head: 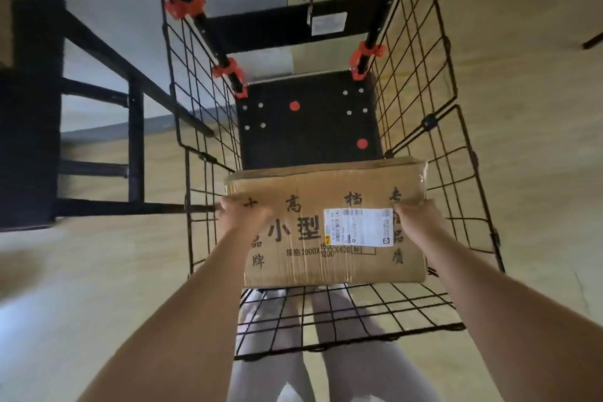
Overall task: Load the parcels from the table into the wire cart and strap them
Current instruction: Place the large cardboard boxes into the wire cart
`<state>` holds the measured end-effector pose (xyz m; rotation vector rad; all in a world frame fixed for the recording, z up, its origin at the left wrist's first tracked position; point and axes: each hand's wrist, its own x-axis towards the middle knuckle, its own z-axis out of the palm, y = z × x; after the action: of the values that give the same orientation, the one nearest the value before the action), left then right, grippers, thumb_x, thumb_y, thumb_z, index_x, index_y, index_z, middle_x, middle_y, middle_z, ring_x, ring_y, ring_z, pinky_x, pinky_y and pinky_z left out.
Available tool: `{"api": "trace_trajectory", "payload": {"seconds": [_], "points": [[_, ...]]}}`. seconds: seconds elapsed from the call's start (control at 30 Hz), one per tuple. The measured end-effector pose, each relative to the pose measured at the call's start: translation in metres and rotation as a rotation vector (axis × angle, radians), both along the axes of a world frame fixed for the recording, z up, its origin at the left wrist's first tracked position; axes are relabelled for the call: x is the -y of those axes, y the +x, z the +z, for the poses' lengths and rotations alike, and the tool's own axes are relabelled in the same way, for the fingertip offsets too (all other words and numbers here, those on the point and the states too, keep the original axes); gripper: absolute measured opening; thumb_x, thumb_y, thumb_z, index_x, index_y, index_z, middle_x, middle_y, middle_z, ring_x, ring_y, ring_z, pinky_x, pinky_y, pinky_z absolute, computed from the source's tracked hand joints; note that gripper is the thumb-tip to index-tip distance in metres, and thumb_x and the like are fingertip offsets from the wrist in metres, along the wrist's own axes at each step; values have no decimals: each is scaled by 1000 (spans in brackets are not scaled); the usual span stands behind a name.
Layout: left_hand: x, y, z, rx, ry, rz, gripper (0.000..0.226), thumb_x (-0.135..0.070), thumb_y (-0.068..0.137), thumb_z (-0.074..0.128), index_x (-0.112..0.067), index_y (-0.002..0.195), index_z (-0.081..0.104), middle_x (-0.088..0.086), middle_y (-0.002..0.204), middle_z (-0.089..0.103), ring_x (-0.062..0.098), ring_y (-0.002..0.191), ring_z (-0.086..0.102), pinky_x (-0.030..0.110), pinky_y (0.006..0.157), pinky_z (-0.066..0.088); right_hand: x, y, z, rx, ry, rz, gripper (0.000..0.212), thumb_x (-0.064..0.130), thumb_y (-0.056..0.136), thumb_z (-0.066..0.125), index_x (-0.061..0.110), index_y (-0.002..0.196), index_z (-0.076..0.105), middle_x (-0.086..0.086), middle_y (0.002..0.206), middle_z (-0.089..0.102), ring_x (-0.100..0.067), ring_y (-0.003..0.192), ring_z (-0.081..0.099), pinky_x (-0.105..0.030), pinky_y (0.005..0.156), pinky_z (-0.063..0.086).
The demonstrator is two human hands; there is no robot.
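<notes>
Both bare arms reached forward and down, the left hand (239, 214) curled round the left edge and the right hand (414, 217) clasping the right edge of a brown cardboard parcel (303, 268), held level within the walls of the black wire cart (342, 320), at the side nearest the person. The parcel's creased, taped top carried bold black printed characters and a white shipping label (359, 227). Deeper in the cart lay a flat black base plate (310, 134) dotted with silver rivets and two red discs; orange plastic clips (184, 6) pinned the grid walls to black poles. A dark table frame (32, 140) stood left of the cart on pale wooden flooring (522, 108)
</notes>
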<state>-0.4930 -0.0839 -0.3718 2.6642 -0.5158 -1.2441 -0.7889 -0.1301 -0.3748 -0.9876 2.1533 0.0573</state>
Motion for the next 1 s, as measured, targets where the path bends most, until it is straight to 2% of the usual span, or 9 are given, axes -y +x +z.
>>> {"api": "trace_trajectory", "payload": {"seconds": [0.13, 0.33, 0.43, 0.53, 0.63, 0.73, 0.8, 0.9, 1.0], "points": [[1, -2, -41, -8, 11, 82, 100, -13, 68, 79, -16, 150, 22, 12, 133, 50, 30, 118, 52, 47, 94, 51, 8, -3, -45, -23, 66, 13, 37, 33, 97, 49, 4, 119, 52, -3, 74, 51, -14, 61, 49, -27, 47, 31], [4, 1, -101, -22, 38, 73, 102, -13, 68, 79, -19, 150, 19, 10, 133, 51, 25, 107, 54, 34, 72, 52, 15, -2, -103, -20, 132, 4, 26, 23, 98, 44, 6, 114, 57, -10, 86, 62, -27, 78, 61, -38, 65, 50], [11, -1, -128, -21, 51, 48, 105, -12, 68, 78, -21, 152, 17, 10, 139, 47, 30, 119, 50, 44, 95, 50, 22, -2, -128, -29, 165, 19, 32, 19, 99, 41, 1, 121, 56, -20, 108, 64, -35, 95, 63, -39, 74, 50], [14, 0, -153, -54, 57, 68, 102, -10, 68, 80, -20, 151, 22, 10, 139, 49, 29, 120, 52, 40, 96, 50, 29, 0, -148, -41, 163, 80, 31, 16, 101, 40, -2, 123, 54, -21, 110, 62, -31, 84, 60, -36, 67, 49], [12, 2, -174, -86, 84, 99, 97, -7, 69, 79, -18, 148, 25, 10, 132, 52, 25, 105, 58, 34, 75, 54, 37, 1, -165, -40, 157, 86, 33, 20, 101, 38, 2, 125, 52, -13, 94, 61, -20, 66, 54, -28, 52, 38], [16, 3, -188, -62, 146, 72, 101, -7, 72, 78, -16, 153, 17, 12, 142, 45, 30, 118, 53, 33, 73, 52, 46, 2, -180, -23, 167, 86, 34, 22, 101, 39, 4, 127, 51, -9, 85, 59, -20, 65, 54, -28, 50, 37], [19, 3, -196, -52, 179, 60, 96, -10, 71, 79, -13, 149, 23, 12, 134, 50, 27, 111, 55, 39, 85, 53, 51, 4, -186, 4, 185, 99, 40, 30, 100, 44, 7, 133, 46, -13, 100, 64, -21, 69, 57, -28, 50, 39], [19, 0, -205, -90, 223, 73, 85, -11, 73, 78, -13, 144, 31, 10, 122, 55, 25, 96, 58, 38, 75, 54, 52, 7, -194, 85, 193, 136, 57, 35, 98, 54, 12, 145, 32, -13, 121, 62, -13, 66, 55, -22, 44, 38], [16, -2, -212, -87, 202, 88, 83, -7, 75, 73, -15, 145, 30, 11, 126, 54, 28, 106, 57, 44, 88, 54, 54, 8, -199, 97, 203, 136, 63, 29, 96, 58, 14, 147, 26, -14, 125, 60, -11, 64, 52, -23, 43, 39]]}}
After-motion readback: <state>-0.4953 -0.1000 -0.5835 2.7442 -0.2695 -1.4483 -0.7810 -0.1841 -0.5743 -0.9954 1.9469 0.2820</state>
